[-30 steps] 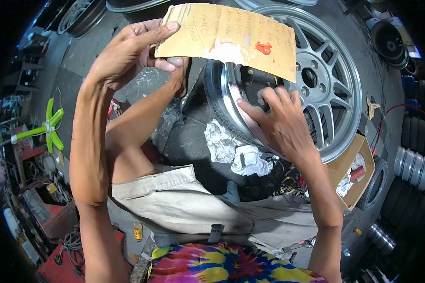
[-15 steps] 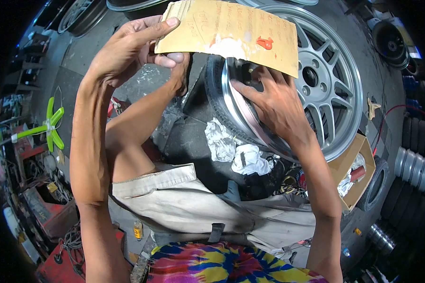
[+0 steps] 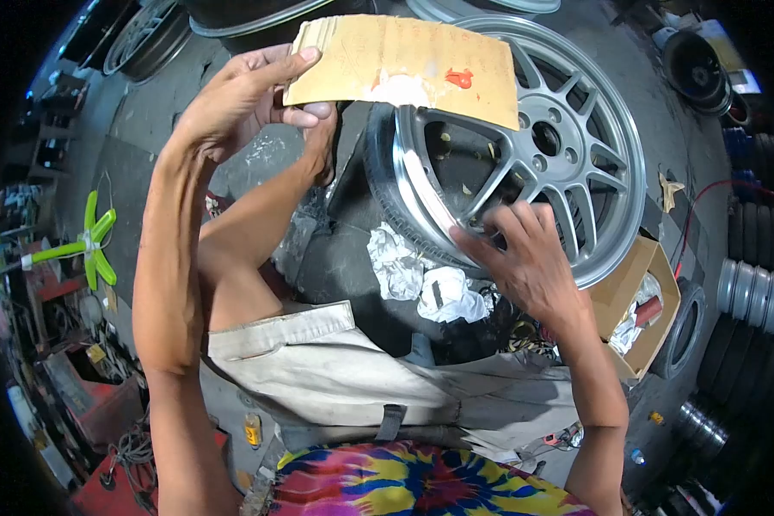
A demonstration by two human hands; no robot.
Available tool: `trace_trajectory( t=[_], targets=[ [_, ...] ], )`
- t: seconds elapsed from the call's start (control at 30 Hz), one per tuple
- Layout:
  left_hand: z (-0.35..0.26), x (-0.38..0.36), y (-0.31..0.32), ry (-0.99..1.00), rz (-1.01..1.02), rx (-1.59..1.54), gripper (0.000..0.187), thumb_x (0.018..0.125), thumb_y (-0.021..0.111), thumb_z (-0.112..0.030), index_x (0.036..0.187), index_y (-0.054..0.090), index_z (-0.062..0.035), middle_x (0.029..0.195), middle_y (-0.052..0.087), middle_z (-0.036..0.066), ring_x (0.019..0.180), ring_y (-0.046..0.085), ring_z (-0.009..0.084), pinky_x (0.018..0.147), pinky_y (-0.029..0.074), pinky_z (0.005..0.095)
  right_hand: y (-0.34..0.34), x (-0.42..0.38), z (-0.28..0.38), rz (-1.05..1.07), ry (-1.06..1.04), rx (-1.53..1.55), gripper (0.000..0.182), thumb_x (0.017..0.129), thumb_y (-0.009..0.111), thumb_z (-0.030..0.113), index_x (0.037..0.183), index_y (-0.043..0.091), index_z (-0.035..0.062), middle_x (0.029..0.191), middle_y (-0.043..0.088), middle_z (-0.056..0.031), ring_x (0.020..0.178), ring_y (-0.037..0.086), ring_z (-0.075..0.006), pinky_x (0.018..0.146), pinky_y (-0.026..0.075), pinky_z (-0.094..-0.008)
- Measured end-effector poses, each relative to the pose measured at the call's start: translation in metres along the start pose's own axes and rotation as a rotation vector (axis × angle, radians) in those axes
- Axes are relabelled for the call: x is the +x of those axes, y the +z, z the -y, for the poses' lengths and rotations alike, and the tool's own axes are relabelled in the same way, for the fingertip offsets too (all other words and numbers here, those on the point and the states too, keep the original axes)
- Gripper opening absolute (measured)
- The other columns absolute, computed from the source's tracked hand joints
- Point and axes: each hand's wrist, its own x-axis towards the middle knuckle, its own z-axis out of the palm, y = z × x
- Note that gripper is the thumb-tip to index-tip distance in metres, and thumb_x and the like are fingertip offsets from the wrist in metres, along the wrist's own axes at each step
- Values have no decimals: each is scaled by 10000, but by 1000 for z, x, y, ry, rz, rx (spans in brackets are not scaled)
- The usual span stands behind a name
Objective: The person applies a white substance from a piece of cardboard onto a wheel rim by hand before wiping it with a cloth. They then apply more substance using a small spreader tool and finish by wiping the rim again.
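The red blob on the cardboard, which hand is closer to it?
Left. The left hand grips the cardboard that carries the red blob, at its far edge. The right hand rests lower, on the wheel rim.

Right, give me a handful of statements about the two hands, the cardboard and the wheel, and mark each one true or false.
1. The left hand holds a piece of cardboard by its edge. True.
2. The right hand rests on the rim of the silver wheel. True.
3. The cardboard is clean. False: it carries a red blob and a pale smear.
4. The right hand grips a wrench. False: it holds no tool, its fingers lie spread on the wheel.
5. Crumpled white rags lie just below the wheel. True.
6. The open box by the wheel is to the left of the person. False: it sits to the right.
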Motion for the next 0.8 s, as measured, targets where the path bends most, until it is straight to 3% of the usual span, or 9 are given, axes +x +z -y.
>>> trace_trajectory(
  t=[0.13, 0.23, 0.37, 0.6, 0.8],
  targets=[
    [3, 0, 8, -41, 25, -7, 388, 961, 613, -314, 1158, 585, 19, 896, 684, 74, 680, 681, 105, 591, 592, 210, -30, -8, 13, -246, 147, 174, 537, 746, 654, 44, 1243, 649, 247, 930, 474, -30, 859, 450, -209, 744, 331, -372],
    [1, -3, 20, -51, 77, -12, 395, 961, 614, -297, 1181, 583, 29, 918, 691, 87, 694, 686, 109, 592, 597, 211, -50, 2, 13, -405, 241, 161, 565, 744, 668, 62, 1274, 626, 255, 938, 480, -34, 855, 455, -213, 741, 332, -377],
    [2, -5, 28, -46, 117, -27, 434, 960, 617, -284, 1237, 560, 45, 926, 691, 90, 717, 689, 110, 602, 604, 205, -54, 34, 5, -454, 218, 120, 575, 737, 687, 87, 1284, 603, 245, 968, 493, -59, 876, 471, -232, 745, 339, -392],
    [-1, -15, 35, -50, 125, -59, 430, 955, 625, -295, 1213, 577, 45, 930, 681, 81, 754, 688, 108, 627, 615, 236, -51, 65, 18, -418, 244, 155, 386, 792, 659, 82, 1175, 669, 128, 981, 502, -92, 908, 480, -249, 791, 349, -387],
    [16, -16, 37, -70, 94, -120, 410, 954, 629, -291, 1177, 593, 51, 927, 681, 97, 748, 692, 130, 659, 619, 251, -39, 63, 24, -389, 249, 338, 390, 768, 652, 17, 1144, 680, 122, 940, 499, -97, 884, 488, -255, 780, 358, -387]
  ],
)
